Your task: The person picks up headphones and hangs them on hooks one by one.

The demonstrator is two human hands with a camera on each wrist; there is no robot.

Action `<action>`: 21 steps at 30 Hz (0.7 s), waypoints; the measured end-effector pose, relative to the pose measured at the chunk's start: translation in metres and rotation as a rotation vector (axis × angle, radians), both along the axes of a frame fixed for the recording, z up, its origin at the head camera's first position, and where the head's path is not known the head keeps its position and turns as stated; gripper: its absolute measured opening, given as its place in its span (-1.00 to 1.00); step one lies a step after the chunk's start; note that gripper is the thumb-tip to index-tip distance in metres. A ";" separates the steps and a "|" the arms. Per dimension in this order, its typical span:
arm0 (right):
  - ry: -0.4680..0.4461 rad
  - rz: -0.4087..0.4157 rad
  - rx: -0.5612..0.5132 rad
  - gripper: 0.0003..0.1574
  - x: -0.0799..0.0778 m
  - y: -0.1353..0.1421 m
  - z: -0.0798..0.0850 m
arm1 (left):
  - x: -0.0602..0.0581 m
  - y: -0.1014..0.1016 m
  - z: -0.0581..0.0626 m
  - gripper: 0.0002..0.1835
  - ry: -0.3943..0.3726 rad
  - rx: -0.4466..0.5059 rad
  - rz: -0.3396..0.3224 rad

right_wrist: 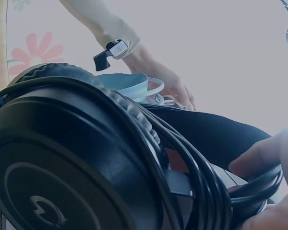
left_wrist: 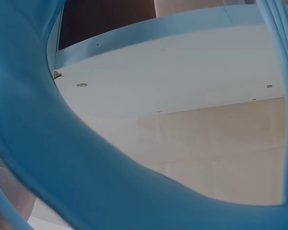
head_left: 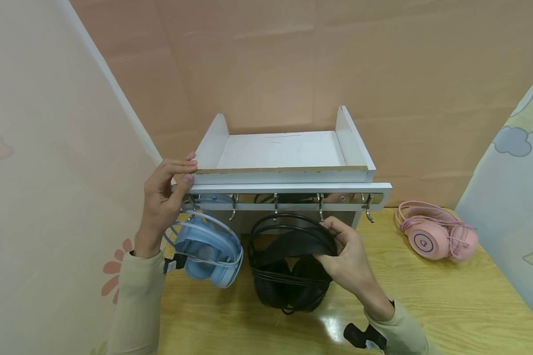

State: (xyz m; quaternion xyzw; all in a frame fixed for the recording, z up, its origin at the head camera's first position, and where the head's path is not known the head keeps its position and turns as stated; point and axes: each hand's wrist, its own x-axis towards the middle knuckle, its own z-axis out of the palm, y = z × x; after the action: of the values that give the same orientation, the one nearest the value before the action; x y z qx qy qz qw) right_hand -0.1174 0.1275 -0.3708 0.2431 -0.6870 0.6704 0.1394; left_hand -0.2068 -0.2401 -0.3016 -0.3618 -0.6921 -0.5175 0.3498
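Observation:
In the head view my right hand (head_left: 348,256) grips the headband of the black headphones (head_left: 271,291), thumb on one side and fingers on the other. Their headband is just below the middle hooks of a white shelf rack (head_left: 288,188); whether it touches a hook, I cannot tell. The right wrist view shows a large black earcup (right_wrist: 62,158) with the cable wound around it. My left hand (head_left: 164,190) holds the rack's left end, fingers over the top and thumb at the front. Beneath it the light blue headphones (head_left: 224,271) hang at the leftmost hook, their band (left_wrist: 86,158) filling the left wrist view.
Pink headphones (head_left: 431,239) lie on the wooden table (head_left: 426,305) at the right. Several metal hooks (head_left: 369,209) line the rack's front rail. Patterned walls stand left and right, with a brown backdrop (head_left: 266,64) behind.

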 end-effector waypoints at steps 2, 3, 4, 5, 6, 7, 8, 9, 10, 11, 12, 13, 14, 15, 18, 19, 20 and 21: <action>-0.006 -0.002 0.005 -0.75 -0.001 -0.001 -0.001 | 0.000 0.000 0.000 -0.84 -0.001 -0.003 0.004; -0.008 -0.003 0.009 -0.75 -0.001 -0.001 -0.001 | 0.000 0.000 0.000 -0.84 -0.002 -0.003 0.005; -0.008 -0.002 0.011 -0.76 -0.002 -0.002 -0.001 | 0.000 0.000 0.000 -0.84 -0.002 -0.004 0.005; -0.008 -0.002 0.012 -0.76 -0.002 -0.002 -0.001 | 0.000 0.000 0.000 -0.84 -0.002 -0.004 0.005; -0.007 -0.003 0.013 -0.76 -0.003 -0.002 -0.001 | 0.000 0.000 0.000 -0.84 -0.001 -0.003 0.005; -0.008 -0.004 0.013 -0.77 -0.003 -0.003 -0.001 | 0.000 0.000 0.000 -0.84 -0.001 -0.003 0.004; -0.006 -0.006 0.011 -0.77 -0.004 -0.003 -0.001 | 0.000 0.000 0.000 -0.84 -0.002 -0.002 0.002; -0.004 -0.010 0.011 -0.77 -0.004 -0.004 -0.002 | 0.000 0.000 0.000 -0.84 -0.002 -0.002 0.002; -0.001 -0.014 0.012 -0.77 -0.004 -0.004 -0.002 | 0.000 0.000 0.000 -0.84 -0.002 -0.002 0.002; -0.001 -0.020 0.013 -0.78 -0.004 -0.005 -0.002 | 0.000 0.000 0.000 -0.84 -0.003 -0.001 0.002; -0.001 -0.027 0.017 -0.78 -0.004 -0.006 -0.002 | 0.000 0.000 0.000 -0.84 -0.002 -0.001 0.002; -0.002 -0.032 0.021 -0.78 -0.004 -0.007 -0.002 | 0.000 0.000 0.000 -0.84 -0.002 -0.002 0.002; -0.004 -0.035 0.023 -0.77 -0.003 -0.008 -0.002 | 0.000 0.000 0.000 -0.84 -0.002 -0.001 0.002; -0.006 -0.038 0.027 -0.76 -0.003 -0.008 -0.002 | 0.000 0.000 0.000 -0.84 -0.001 -0.003 0.003; -0.013 -0.049 0.041 -0.72 -0.003 -0.011 -0.003 | 0.000 0.000 0.000 -0.84 0.001 -0.004 0.003; -0.013 -0.050 0.043 -0.72 -0.003 -0.011 -0.004 | 0.000 0.000 0.000 -0.84 0.001 -0.005 0.003; -0.014 -0.051 0.045 -0.70 -0.002 -0.012 -0.005 | 0.000 0.000 0.000 -0.84 0.001 -0.004 0.002; -0.013 -0.054 0.049 -0.69 -0.002 -0.012 -0.005 | 0.000 0.000 0.000 -0.84 0.000 -0.005 0.002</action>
State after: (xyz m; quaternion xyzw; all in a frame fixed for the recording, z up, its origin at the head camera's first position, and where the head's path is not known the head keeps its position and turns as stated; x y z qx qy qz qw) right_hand -0.1198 0.1150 -0.3763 0.2234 -0.7106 0.6509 0.1468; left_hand -0.2065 -0.2399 -0.3015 -0.3620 -0.6935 -0.5155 0.3496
